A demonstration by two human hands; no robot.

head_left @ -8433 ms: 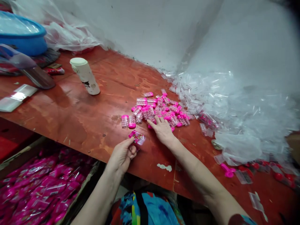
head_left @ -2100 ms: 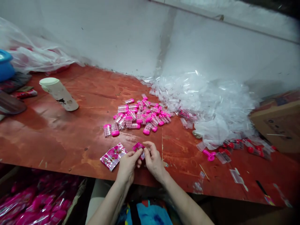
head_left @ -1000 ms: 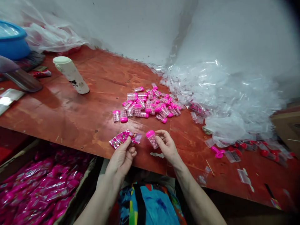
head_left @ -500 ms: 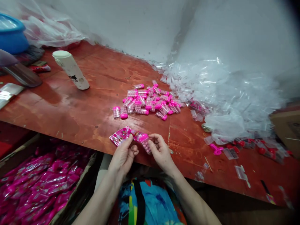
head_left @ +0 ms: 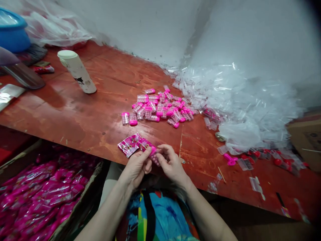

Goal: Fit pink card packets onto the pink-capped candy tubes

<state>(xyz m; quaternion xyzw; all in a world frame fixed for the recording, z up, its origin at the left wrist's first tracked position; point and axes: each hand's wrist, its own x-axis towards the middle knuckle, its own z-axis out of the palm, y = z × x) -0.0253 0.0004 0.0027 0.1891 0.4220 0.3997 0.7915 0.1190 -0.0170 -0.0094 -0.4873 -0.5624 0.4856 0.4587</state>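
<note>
Around your left hand [head_left: 135, 168] and right hand [head_left: 172, 165], packets [head_left: 128, 145] lie on the table [head_left: 110, 78] at ten o'clock, the tumbler [head_left: 79, 73] at eleven, the bottle pile [head_left: 160, 109] at twelve and the plastic heap [head_left: 242, 100] at two, with the carton [head_left: 94, 175] past the near edge at eight.

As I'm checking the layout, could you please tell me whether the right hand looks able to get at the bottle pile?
Probably yes: only tabletop shows between the right hand and the pile, though its fingers hold a bottle.
</note>
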